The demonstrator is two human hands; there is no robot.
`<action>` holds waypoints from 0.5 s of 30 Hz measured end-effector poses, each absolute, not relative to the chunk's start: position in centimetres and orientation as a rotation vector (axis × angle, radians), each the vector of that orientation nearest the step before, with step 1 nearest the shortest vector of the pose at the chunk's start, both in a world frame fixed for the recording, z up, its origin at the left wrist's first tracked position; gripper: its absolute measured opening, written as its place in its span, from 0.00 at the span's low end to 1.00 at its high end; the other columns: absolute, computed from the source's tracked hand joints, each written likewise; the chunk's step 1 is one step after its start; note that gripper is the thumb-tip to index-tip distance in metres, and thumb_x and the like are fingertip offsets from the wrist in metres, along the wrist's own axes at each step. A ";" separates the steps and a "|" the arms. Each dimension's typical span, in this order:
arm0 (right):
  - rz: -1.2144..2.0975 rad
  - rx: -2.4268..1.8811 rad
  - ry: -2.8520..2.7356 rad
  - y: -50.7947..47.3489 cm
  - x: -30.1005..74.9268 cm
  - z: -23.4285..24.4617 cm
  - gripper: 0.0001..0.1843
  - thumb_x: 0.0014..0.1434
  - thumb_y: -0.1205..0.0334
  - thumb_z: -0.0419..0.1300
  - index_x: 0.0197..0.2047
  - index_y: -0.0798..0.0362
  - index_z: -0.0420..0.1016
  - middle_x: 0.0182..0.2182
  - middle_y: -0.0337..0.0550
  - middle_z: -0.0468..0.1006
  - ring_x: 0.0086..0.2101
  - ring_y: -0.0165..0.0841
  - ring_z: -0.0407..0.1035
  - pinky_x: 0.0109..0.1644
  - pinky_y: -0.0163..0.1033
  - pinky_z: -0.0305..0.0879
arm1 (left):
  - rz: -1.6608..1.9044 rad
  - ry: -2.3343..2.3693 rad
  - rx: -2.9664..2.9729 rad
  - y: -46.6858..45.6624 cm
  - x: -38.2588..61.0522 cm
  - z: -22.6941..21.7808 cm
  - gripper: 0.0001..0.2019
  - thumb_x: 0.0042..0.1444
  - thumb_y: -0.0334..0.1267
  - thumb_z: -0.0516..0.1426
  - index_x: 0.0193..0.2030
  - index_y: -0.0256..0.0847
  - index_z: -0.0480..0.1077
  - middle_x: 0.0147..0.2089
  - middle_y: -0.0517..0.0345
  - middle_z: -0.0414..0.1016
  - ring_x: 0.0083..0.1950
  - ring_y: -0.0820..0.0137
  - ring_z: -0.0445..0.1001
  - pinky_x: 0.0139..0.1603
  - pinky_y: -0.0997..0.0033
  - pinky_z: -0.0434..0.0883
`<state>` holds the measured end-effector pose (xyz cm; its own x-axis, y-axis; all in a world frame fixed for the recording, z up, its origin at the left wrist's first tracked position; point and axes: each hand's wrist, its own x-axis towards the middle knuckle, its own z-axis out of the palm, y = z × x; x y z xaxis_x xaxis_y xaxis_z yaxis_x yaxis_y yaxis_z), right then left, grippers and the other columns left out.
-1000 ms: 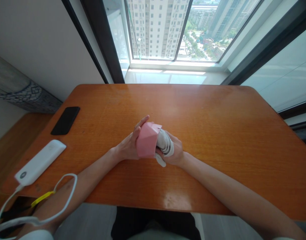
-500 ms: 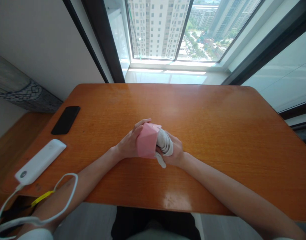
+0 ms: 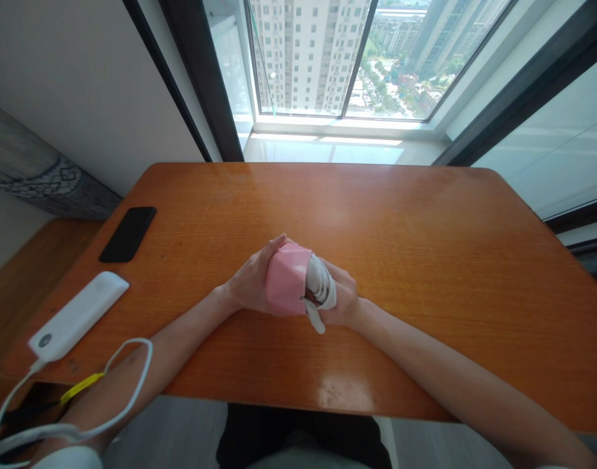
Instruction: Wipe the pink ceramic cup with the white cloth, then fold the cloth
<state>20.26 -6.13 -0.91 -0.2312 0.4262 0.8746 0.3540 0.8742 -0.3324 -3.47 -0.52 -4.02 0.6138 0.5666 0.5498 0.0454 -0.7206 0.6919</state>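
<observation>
A pink paper-like sleeve or pouch (image 3: 284, 280) is held above the middle of the table, with my left hand (image 3: 254, 280) closed round its left side. Out of its right end pokes a rolled greyish-white bundle (image 3: 318, 280) that looks like cloth, its loose end (image 3: 316, 318) hanging down. My right hand (image 3: 343, 296) is wrapped round that bundle from the right; its fingertips are partly hidden behind it. I cannot tell how far the bundle reaches inside the pink sleeve.
On the brown wooden table (image 3: 425, 260), a black phone (image 3: 127, 234) lies at the left. Nearer me is a white power bank (image 3: 78, 317) with a white cable (image 3: 144, 371) looping over my left forearm. Beyond the far edge stands a window (image 3: 342, 117).
The pink sleeve has turned slightly in my left hand, and my left fingers have shifted round its top. The bundle's loose end hangs a little lower. My right hand has barely moved.
</observation>
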 end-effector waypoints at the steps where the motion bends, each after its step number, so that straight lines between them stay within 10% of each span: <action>1: 0.085 -0.578 -1.841 -6.1 20.2 -0.9 0.05 0.69 0.60 0.66 0.46 0.49 0.81 0.42 0.52 0.87 0.42 0.44 0.87 0.46 0.43 0.90 | 1.059 0.474 2.207 -0.5 -3.5 -4.1 0.76 0.41 0.60 0.80 0.88 0.51 0.39 0.73 0.38 0.74 0.68 0.42 0.81 0.75 0.40 0.75; 9: 0.099 -0.540 -1.853 -6.1 20.2 -1.3 0.05 0.66 0.63 0.67 0.45 0.51 0.80 0.40 0.51 0.85 0.38 0.41 0.84 0.40 0.42 0.87 | 1.006 0.491 2.228 -0.5 -3.4 -2.7 0.82 0.32 0.65 0.81 0.88 0.46 0.40 0.66 0.40 0.81 0.62 0.44 0.84 0.68 0.43 0.80; 15: 0.103 -0.553 -1.874 -6.2 20.3 -1.7 0.10 0.61 0.66 0.70 0.46 0.50 0.81 0.37 0.47 0.83 0.35 0.41 0.80 0.37 0.43 0.84 | 0.924 0.445 2.195 -0.3 -3.1 -2.0 0.65 0.34 0.71 0.77 0.77 0.41 0.65 0.72 0.38 0.75 0.69 0.38 0.79 0.71 0.41 0.77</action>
